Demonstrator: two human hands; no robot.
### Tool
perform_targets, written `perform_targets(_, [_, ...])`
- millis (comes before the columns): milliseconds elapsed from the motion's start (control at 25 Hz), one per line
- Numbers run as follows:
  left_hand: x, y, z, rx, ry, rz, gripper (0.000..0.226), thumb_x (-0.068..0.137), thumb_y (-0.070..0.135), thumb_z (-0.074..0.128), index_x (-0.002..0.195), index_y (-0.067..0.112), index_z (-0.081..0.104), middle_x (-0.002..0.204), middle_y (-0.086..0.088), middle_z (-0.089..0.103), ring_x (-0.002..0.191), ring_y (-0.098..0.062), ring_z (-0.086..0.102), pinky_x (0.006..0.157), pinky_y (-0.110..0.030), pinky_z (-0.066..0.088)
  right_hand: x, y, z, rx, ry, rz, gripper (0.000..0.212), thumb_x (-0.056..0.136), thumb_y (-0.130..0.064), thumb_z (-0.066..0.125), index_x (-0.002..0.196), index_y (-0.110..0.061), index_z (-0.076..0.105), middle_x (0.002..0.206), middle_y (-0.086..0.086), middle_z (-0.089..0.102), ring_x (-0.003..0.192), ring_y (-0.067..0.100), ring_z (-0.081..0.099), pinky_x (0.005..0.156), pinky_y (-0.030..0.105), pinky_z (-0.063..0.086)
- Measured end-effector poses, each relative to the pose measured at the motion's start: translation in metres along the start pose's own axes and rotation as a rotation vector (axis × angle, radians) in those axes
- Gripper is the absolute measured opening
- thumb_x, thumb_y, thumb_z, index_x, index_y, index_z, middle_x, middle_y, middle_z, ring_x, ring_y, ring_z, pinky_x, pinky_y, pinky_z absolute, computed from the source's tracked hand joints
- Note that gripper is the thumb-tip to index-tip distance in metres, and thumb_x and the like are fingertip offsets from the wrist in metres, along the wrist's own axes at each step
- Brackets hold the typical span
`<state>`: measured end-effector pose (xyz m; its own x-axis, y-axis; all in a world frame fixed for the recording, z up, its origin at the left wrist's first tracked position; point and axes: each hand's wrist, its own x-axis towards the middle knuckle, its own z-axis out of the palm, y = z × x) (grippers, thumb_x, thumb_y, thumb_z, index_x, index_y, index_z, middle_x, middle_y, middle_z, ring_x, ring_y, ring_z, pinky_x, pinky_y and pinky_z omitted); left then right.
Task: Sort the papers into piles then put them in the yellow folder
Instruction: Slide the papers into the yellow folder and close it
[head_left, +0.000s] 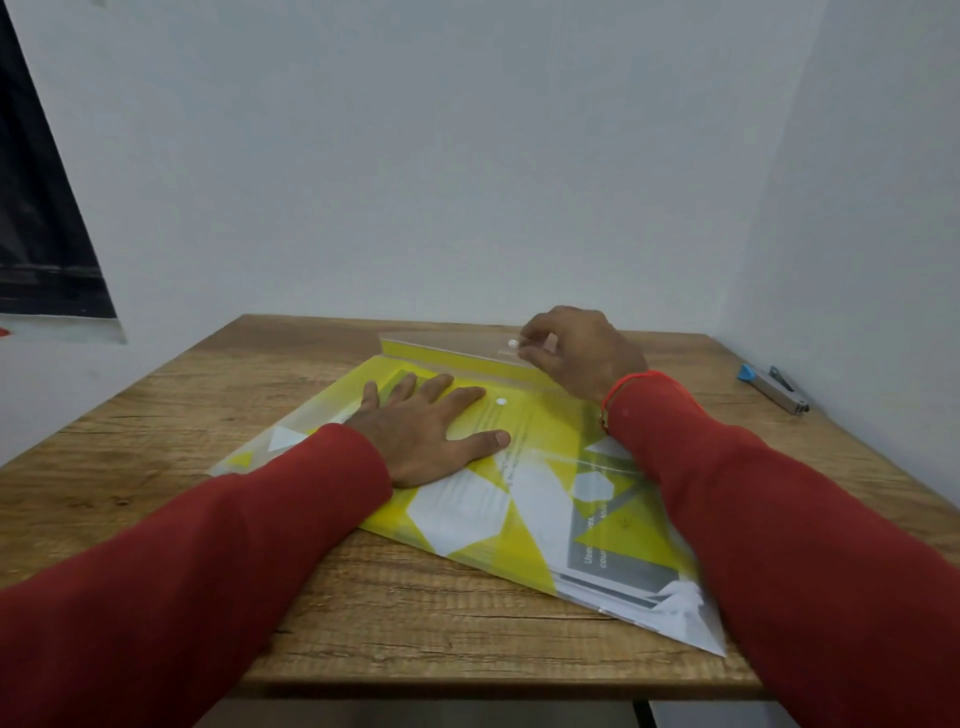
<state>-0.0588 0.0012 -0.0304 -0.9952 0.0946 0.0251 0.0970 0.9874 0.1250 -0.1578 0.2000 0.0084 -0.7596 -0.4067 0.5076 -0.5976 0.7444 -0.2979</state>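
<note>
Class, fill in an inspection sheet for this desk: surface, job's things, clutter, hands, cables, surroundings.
Surface: brown wood-grain table.
Job's things: translucent yellow plastic folder lies flat, printed white papers inside; clear flap lifted, snap undone.
Clutter: grey metal stapler with blue end at far right.
Hands: left hand presses flat on folder; right hand pinches the flap.
Cables: nothing seen.
Surroundings: plain white walls; dark window at left.

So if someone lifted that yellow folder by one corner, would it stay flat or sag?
Probably sag: the yellow folder looks like thin see-through plastic, and its flap bends up easily where the right hand pinches it. The papers inside may add some stiffness. Its glossy surface could slide on the table.
</note>
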Motion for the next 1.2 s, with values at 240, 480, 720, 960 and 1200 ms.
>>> perform_targets(240, [0.001,-0.001,0.005,-0.085,0.167,-0.007,0.094,0.056,0.098,0.021,0.123,0.035,0.039,0.132,0.006,0.035,0.131,-0.024,0.04,0.11,-0.055,0.027,-0.013,-0.019,-0.01,-0.102,-0.295,-0.081,0.008,0.089,-0.039,0.07,0.097,-0.037,0.073,0.072,-0.029,0.051,0.076,-0.002,0.052,0.073,0.023,0.044])
perform_targets(480, [0.001,-0.002,0.005,-0.067,0.135,0.0,0.095,0.055,0.097,0.016,0.126,0.039,0.038,0.14,0.003,0.034,0.136,-0.026,0.034,0.113,-0.056,0.023,-0.014,-0.018,-0.006,-0.007,-0.297,-0.083,0.003,0.087,-0.031,0.075,0.088,-0.032,0.073,0.081,-0.022,0.062,0.076,-0.005,0.056,0.07,0.018,0.039])
perform_targets(720, [0.001,0.0,0.002,-0.025,0.081,0.005,0.081,0.064,0.097,0.02,0.129,0.051,0.036,0.141,0.002,0.033,0.136,-0.028,0.032,0.113,-0.058,0.02,-0.015,-0.019,-0.011,-0.025,-0.376,-0.055,0.013,0.089,-0.032,0.071,0.1,-0.032,0.078,0.082,-0.02,0.062,0.088,0.004,0.06,0.077,0.02,0.046])
perform_targets(960, [0.0,0.0,0.003,-0.036,0.1,-0.005,0.084,0.056,0.097,0.015,0.113,0.039,0.038,0.136,0.005,0.037,0.131,-0.025,0.036,0.11,-0.056,0.025,-0.014,-0.025,-0.014,-0.006,-0.438,0.004,0.031,0.076,-0.038,0.056,0.098,-0.04,0.077,0.092,-0.015,0.066,0.094,0.009,0.061,0.089,0.027,0.049])
perform_targets(1200, [0.001,0.0,0.004,-0.046,0.12,-0.001,0.084,0.055,0.097,0.015,0.11,0.038,0.038,0.131,0.006,0.037,0.13,-0.025,0.037,0.11,-0.055,0.026,-0.016,-0.026,-0.019,-0.033,-0.418,-0.023,0.035,0.087,-0.016,0.055,0.102,-0.038,0.077,0.085,-0.02,0.06,0.091,0.007,0.059,0.086,0.025,0.047])
